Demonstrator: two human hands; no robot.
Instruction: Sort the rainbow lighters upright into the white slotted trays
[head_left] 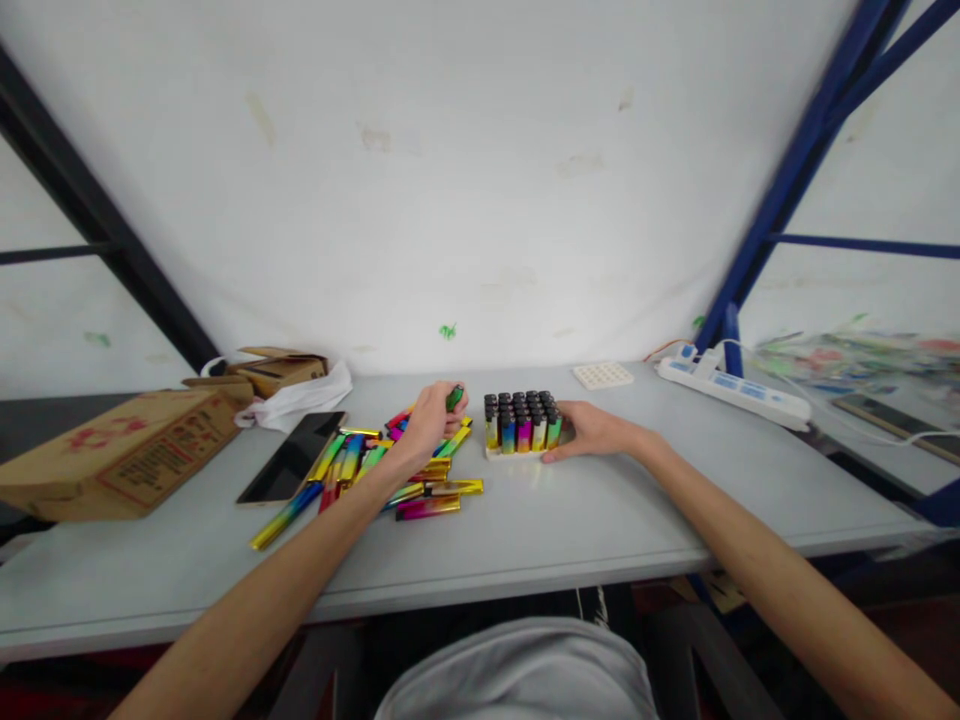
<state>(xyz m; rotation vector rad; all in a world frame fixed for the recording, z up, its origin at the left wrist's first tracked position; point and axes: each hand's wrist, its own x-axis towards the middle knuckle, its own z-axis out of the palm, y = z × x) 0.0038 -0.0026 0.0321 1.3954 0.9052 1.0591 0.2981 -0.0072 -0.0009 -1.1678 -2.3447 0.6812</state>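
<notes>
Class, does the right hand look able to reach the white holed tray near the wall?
Probably yes: the holed tray lies just beyond the right hand, with only bare tabletop between. The hand would first have to leave the filled rack.

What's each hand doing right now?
Left hand: closed on a small green item.
Right hand: partly open, against the right side of the white tray of upright lighters.

Single head-worn view, looking forward and down from above the wearer's grey shirt (517, 675), across the grey tabletop (600, 520) toward the white wall (480, 180), with both forearms entering from the lower corners; no second view shares the scene.
</notes>
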